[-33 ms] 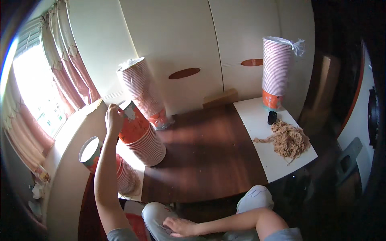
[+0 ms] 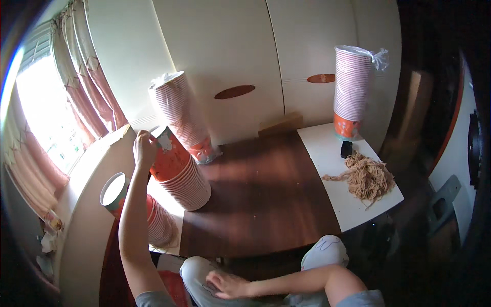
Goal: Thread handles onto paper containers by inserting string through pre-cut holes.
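Note:
A tall nested stack of orange paper buckets (image 2: 176, 169) stands on the left part of the table, with its pale rims toward the bottom. My left hand (image 2: 144, 146) is at the upper left edge of this stack, its fingers closed on the top bucket. Below my left forearm, another stack of orange buckets (image 2: 162, 227) stands at the table's left end, partly hidden by the arm. An orange and teal bucket with a white round end (image 2: 112, 189) shows just left of the forearm. My right hand (image 2: 227, 285) rests on my left thigh, fingers loosely spread, holding nothing.
Plastic-wrapped bucket stacks stand at the back left (image 2: 179, 110) and back right (image 2: 353, 87). On the white right panel (image 2: 327, 163) lie a tan bundle of strings (image 2: 371, 179) and a small black object (image 2: 347, 149). Pale cabinet doors (image 2: 220, 46) rise behind the brown tabletop (image 2: 255, 189).

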